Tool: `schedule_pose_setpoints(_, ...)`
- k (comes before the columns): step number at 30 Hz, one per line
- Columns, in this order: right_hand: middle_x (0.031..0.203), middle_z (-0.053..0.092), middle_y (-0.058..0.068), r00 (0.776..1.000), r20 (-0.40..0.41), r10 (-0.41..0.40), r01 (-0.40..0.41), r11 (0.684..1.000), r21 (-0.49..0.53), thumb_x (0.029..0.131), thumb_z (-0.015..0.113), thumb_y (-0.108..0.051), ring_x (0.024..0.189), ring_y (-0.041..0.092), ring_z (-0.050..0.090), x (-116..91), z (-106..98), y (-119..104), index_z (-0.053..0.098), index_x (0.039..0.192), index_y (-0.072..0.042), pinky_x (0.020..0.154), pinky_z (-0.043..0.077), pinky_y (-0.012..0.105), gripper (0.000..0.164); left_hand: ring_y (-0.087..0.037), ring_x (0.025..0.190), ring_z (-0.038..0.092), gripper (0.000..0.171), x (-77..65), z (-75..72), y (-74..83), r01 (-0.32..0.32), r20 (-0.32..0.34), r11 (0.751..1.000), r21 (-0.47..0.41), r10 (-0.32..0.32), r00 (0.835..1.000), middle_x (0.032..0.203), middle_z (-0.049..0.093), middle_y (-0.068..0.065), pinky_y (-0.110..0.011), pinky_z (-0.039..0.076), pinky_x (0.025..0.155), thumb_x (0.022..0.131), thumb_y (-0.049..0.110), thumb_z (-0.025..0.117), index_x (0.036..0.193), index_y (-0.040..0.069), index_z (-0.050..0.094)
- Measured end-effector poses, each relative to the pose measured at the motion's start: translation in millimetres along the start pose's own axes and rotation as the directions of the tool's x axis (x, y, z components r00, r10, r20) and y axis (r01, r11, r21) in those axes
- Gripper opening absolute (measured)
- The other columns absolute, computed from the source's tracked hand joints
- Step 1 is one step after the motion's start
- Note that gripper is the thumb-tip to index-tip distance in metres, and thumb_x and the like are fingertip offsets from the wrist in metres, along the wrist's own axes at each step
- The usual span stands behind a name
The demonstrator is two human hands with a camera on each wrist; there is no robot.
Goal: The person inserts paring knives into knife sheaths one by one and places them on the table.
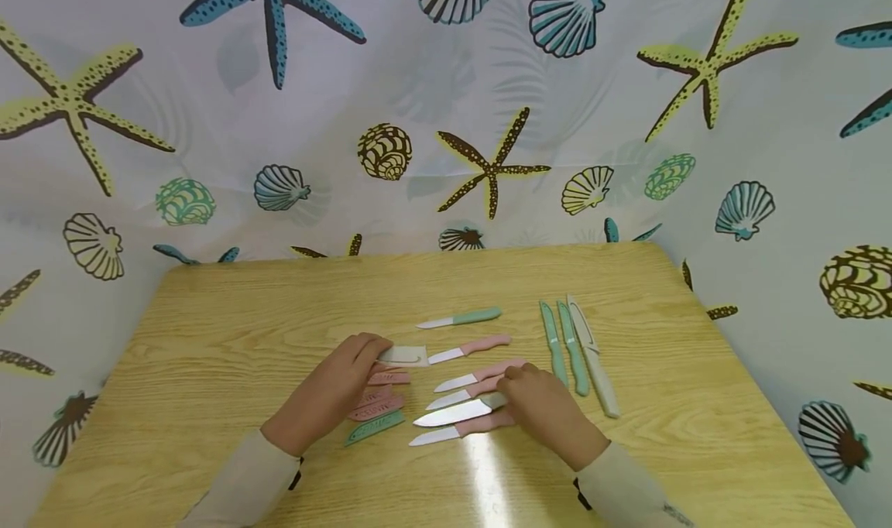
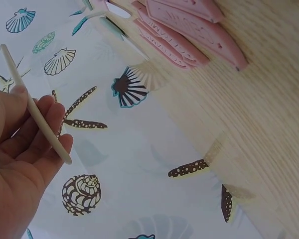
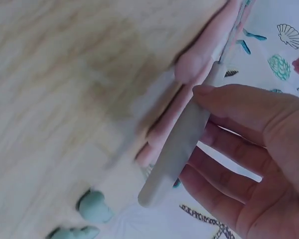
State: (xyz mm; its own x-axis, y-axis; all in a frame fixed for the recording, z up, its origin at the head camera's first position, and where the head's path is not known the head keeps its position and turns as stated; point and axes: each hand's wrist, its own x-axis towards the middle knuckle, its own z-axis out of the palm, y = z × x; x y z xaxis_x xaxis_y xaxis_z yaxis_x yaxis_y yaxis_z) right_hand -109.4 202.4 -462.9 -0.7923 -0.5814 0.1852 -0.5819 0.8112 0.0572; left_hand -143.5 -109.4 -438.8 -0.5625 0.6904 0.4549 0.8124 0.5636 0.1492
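Observation:
My left hand [image 1: 341, 377] pinches a cream blade sheath [image 1: 407, 355], which shows edge-on between thumb and fingers in the left wrist view. In my right hand [image 1: 547, 404] is a kitchen knife with a cream handle [image 3: 177, 144], gripped between thumb and fingers. Its bare blade [image 1: 453, 414] points left over the pink-handled knives. Several of those lie unsheathed in a column, among them a pink knife [image 1: 486, 344] near the sheath's tip. Under and beside my left hand lie pink sheaths [image 1: 379, 409] and a green sheath [image 1: 376, 427].
A green-handled knife [image 1: 477, 316] lies bare at the far end of the column. To the right are two sheathed green knives [image 1: 553, 342] and a longer sheathed cream knife [image 1: 601, 381]. A shell-and-starfish cloth [image 1: 418, 71] hangs behind the wooden table [image 1: 279, 296].

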Motion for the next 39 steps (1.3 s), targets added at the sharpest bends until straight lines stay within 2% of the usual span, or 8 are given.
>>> schedule_pose_setpoints(4, 0.078, 0.058, -0.001, 0.998, 0.018, 0.061, -0.062, 0.993, 0.099, 0.068, 0.080, -0.014, 0.067, 0.013, 0.054, -7, -13, 9, 0.069, 0.086, -0.010, 0.053, 0.047, 0.023, 0.021, -0.016, 0.108, 0.046, 0.036, -0.7, 0.7, -0.9, 0.010, -0.009, 1.000, -0.019, -0.010, 1.000, 0.121, 0.049, -0.009, -0.027, 0.044, 0.086, 0.102, 0.025, 0.034, 0.123, -0.001, 0.047)
schedule_pose_setpoints(8, 0.087, 0.062, -0.002, 0.987, -0.015, 0.163, -0.153, 0.953, 0.260, 0.073, 0.077, -0.010, 0.076, 0.012, 0.058, -13, -25, 20, 0.069, 0.093, -0.007, 0.064, 0.049, 0.025, 0.022, -0.017, 0.113, 0.045, 0.033, -1.3, 1.7, -1.1, 0.040, -0.014, 0.998, -0.042, -0.040, 0.999, 0.123, 0.048, -0.009, -0.029, 0.042, 0.090, 0.095, 0.012, 0.052, 0.125, 0.000, 0.046)
schedule_pose_setpoints(12, 0.093, 0.064, 0.001, 0.972, -0.113, 0.208, -0.159, 0.928, 0.337, 0.075, 0.076, -0.011, 0.077, 0.011, 0.060, -18, -32, 27, 0.069, 0.097, -0.006, 0.062, 0.050, 0.024, 0.024, -0.019, 0.115, 0.045, 0.040, -0.3, 2.4, -0.3, 0.055, -0.019, 0.998, -0.036, -0.055, 0.998, 0.123, 0.049, -0.011, -0.030, 0.041, 0.092, 0.089, 0.004, 0.060, 0.127, 0.000, 0.046)
schedule_pose_setpoints(16, 0.097, 0.065, 0.000, 0.966, -0.148, 0.212, -0.144, 0.916, 0.374, 0.077, 0.075, -0.015, 0.077, 0.009, 0.059, -20, -32, 27, 0.069, 0.099, -0.008, 0.060, 0.048, 0.021, 0.024, -0.020, 0.114, 0.046, 0.039, 1.8, 2.9, 1.2, 0.051, -0.028, 0.998, -0.024, -0.052, 0.998, 0.122, 0.049, -0.012, -0.030, 0.042, 0.092, 0.090, 0.004, 0.059, 0.126, -0.001, 0.046)
schedule_pose_setpoints(22, 0.096, 0.065, 0.000, 0.964, -0.172, 0.202, -0.121, 0.913, 0.390, 0.076, 0.076, -0.014, 0.076, 0.009, 0.059, -19, -30, 24, 0.069, 0.099, -0.008, 0.059, 0.048, 0.020, 0.024, -0.020, 0.114, 0.046, 0.040, 4.1, 3.0, 3.5, 0.036, -0.046, 0.999, -0.038, -0.037, 0.998, 0.122, 0.049, -0.012, -0.030, 0.042, 0.091, 0.090, 0.005, 0.058, 0.127, -0.001, 0.046)
schedule_pose_setpoints(27, 0.095, 0.065, 0.000, 0.968, -0.157, 0.195, -0.121, 0.914, 0.386, 0.076, 0.075, -0.014, 0.075, 0.009, 0.059, -19, -29, 24, 0.070, 0.099, -0.007, 0.060, 0.048, 0.020, 0.024, -0.019, 0.111, 0.047, 0.032, 3.9, 3.4, 5.1, 0.023, -0.068, 0.999, -0.047, -0.026, 0.997, 0.121, 0.050, -0.011, -0.029, 0.044, 0.089, 0.099, 0.015, 0.046, 0.126, -0.001, 0.046)
schedule_pose_setpoints(32, 0.094, 0.065, 0.002, 0.976, -0.151, 0.156, -0.101, 0.942, 0.321, 0.076, 0.076, -0.014, 0.074, 0.011, 0.060, -21, -31, 25, 0.071, 0.099, -0.005, 0.060, 0.049, 0.021, 0.026, -0.017, 0.106, 0.050, 0.041, 4.2, 4.7, 6.8, 0.000, -0.077, 0.999, -0.033, -0.003, 0.997, 0.116, 0.052, -0.009, -0.026, 0.045, 0.085, 0.103, 0.027, 0.027, 0.124, -0.002, 0.048)
schedule_pose_setpoints(39, 0.097, 0.065, 0.006, 0.961, -0.219, 0.168, -0.105, 0.956, 0.274, 0.072, 0.078, -0.010, 0.076, 0.014, 0.062, -22, -36, 29, 0.071, 0.098, -0.003, 0.061, 0.051, 0.022, 0.028, -0.018, 0.106, 0.050, 0.043, 5.0, 4.0, 6.6, -0.023, -0.078, 1.000, 0.001, 0.023, 0.997, 0.116, 0.051, -0.010, -0.025, 0.044, 0.086, 0.103, 0.026, 0.023, 0.124, -0.003, 0.048)
